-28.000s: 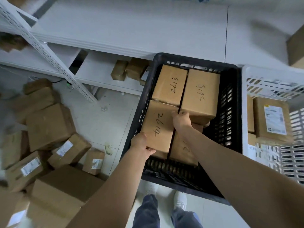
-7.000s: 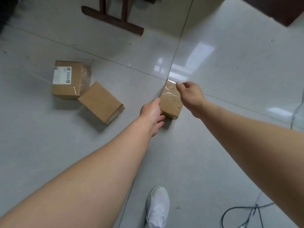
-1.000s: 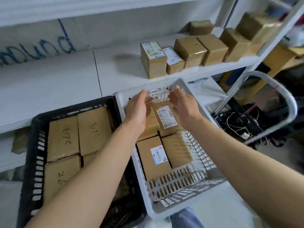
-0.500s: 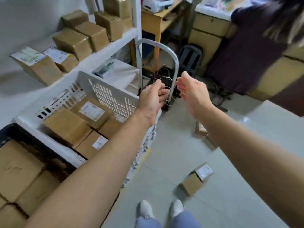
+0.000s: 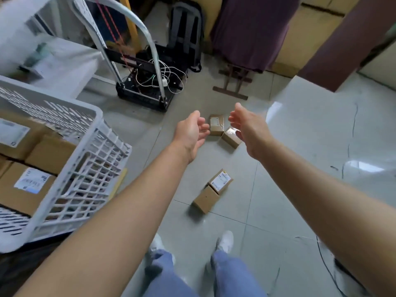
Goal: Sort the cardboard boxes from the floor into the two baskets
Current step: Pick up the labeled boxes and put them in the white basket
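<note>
A: The head camera shows both arms stretched out over the floor [image 5: 300, 142]. The left hand [image 5: 191, 133] is loose, fingers relaxed, palm turned inward, nothing in it.

B: Same story on the right hand [image 5: 249, 131]: fingers straight, palm facing the other one, gripping nothing. Both hands are up in the air and touch no box.

A: And look between the two hands in this view, there's the far pair of boxes. The labelled far box [image 5: 216, 125] lies flat on the tiles. The taped box [image 5: 231, 138] sits at an angle just beside it, corner to corner.

B: Nearer the person's white shoes [image 5: 225, 241] there's another pair. The near labelled box [image 5: 221, 181] has its white sticker facing up, and the plain box [image 5: 205, 199] is butted right against it. All four are down on the floor.

A: Off to the left, the white basket [image 5: 90, 168] is packed with boxes. I can see a stickered box [image 5: 27, 187] through the open top, with more brown boxes beside it.

B: Beyond the basket stands a hand trolley [image 5: 147, 46] with a curved pale handle. There are white cables [image 5: 165, 79] tangled on its black base, and a grey backpack [image 5: 186, 28] stands just past it.
</note>
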{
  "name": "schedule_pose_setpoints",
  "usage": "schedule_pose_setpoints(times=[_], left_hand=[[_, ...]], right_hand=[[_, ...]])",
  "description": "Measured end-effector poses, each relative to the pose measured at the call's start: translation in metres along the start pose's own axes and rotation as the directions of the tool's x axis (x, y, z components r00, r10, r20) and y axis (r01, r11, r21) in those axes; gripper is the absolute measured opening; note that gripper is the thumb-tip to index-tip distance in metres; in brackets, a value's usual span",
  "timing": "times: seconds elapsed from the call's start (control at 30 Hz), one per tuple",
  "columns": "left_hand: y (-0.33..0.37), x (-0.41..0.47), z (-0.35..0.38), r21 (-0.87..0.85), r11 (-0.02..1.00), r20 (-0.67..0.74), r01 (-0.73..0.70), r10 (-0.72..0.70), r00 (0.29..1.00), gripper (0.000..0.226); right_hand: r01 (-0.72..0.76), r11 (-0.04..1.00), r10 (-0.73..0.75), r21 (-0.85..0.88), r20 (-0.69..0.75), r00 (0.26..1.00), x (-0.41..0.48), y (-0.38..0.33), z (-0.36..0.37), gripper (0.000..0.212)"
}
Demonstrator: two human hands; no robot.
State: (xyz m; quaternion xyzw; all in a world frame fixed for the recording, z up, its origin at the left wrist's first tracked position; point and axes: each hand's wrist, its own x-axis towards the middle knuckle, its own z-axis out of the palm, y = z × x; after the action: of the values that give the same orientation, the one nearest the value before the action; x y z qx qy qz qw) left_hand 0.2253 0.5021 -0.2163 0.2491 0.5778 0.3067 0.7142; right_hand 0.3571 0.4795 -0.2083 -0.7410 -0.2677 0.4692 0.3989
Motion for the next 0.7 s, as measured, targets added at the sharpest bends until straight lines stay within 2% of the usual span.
schedule_pose_setpoints(times=[0.1, 0.3, 0.43, 0.5, 0.7], left_hand=[[-0.041, 0.028, 0.015, -0.045, 0.996, -0.069, 0.075, -0.078, 0.995, 0.028], [-0.116, 0.065, 0.007, -0.146, 0.969, -0.214, 0.201, -0.229, 0.95, 0.027], [-0.157, 0.092, -0.011, -0.18, 0.947, -0.269, 0.266, -0.307, 0.913, 0.026], [-0.175, 0.111, -0.021, -0.187, 0.941, -0.295, 0.281, -0.326, 0.898, 0.025], [-0.246, 0.176, -0.042, -0.187, 0.936, -0.373, 0.297, -0.348, 0.86, 0.025]], right_hand=[[-0.05, 0.993, 0.052, -0.103, 0.023, 0.998, 0.03, 0.038, -0.015, 0.04], [-0.136, 0.97, 0.163, -0.201, 0.123, 0.979, 0.067, 0.105, -0.02, 0.029], [-0.194, 0.948, 0.236, -0.252, 0.148, 0.961, 0.088, 0.149, -0.002, 0.045], [-0.179, 0.941, 0.233, -0.286, 0.169, 0.958, 0.103, 0.172, 0.011, 0.052], [-0.204, 0.931, 0.278, -0.303, 0.223, 0.934, 0.161, 0.25, 0.042, 0.047]])
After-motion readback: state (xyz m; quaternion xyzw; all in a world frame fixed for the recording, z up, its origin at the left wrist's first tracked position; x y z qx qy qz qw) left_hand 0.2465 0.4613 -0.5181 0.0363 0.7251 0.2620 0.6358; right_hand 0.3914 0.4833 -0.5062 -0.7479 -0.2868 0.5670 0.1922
